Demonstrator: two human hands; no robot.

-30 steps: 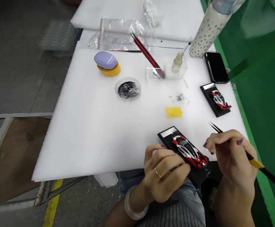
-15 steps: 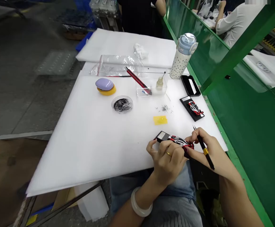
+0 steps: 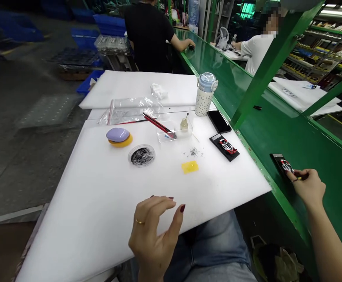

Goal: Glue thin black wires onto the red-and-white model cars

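My right hand (image 3: 308,188) reaches out over the green conveyor belt (image 3: 265,133) and pinches the near end of a red, white and black toy car on a black base (image 3: 281,163), which rests on the belt. A small yellow bit of the tweezers shows between its fingers. My left hand (image 3: 156,229) hovers over the near edge of the white foam sheet (image 3: 100,196), fingers spread and curled, holding nothing. A second toy car on a black base (image 3: 225,147) lies at the sheet's right edge.
On the sheet lie a yellow pad (image 3: 190,167), loose black pins (image 3: 193,152), a dish of pins (image 3: 141,155), a purple and yellow case (image 3: 118,136), a clear tray with glue bottle (image 3: 175,131), a phone (image 3: 219,120) and a dotted bottle (image 3: 205,94). Other people work at the back.
My right hand carried the toy car from the sheet's near edge out onto the green belt. My left hand let go of it and opened. The view has tilted upward.
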